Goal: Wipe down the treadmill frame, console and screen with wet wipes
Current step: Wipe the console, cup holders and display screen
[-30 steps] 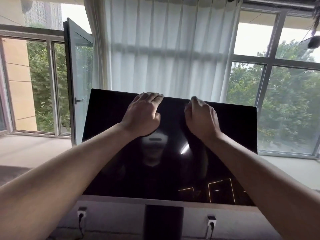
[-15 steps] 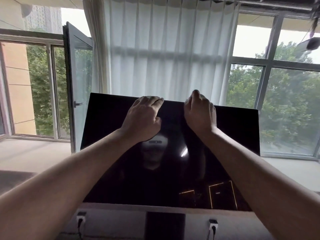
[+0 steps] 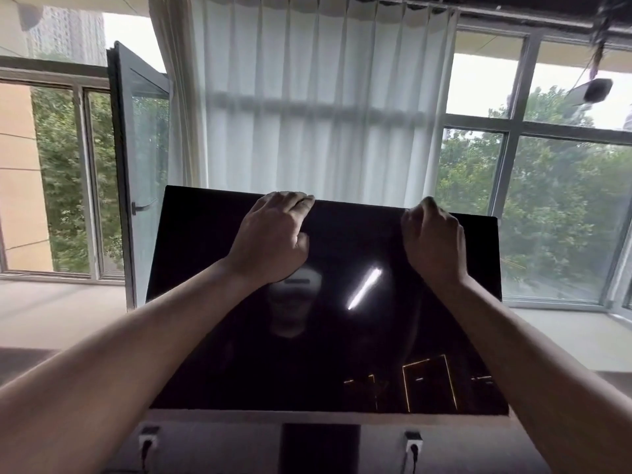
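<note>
The treadmill's large black glossy screen (image 3: 239, 336) fills the middle of the view, tilted back toward the window. My left hand (image 3: 270, 237) grips its top edge left of centre, with the fingers curled over the rim. Farther right on the same edge, my right hand (image 3: 432, 241) also has its fingers hooked over the top and out of sight behind the panel. No wet wipe shows in either hand. A pale console strip (image 3: 239, 417) runs under the screen.
A white curtain (image 3: 307, 114) hangs right behind the screen. An open window sash (image 3: 136, 172) juts inward at the left. Two wall sockets (image 3: 148, 436) with plugs sit below the console, either side of a dark post (image 3: 319, 449).
My right hand has slid to the right along the screen's top edge, away from my left hand. The left hand has kept its hold on the edge.
</note>
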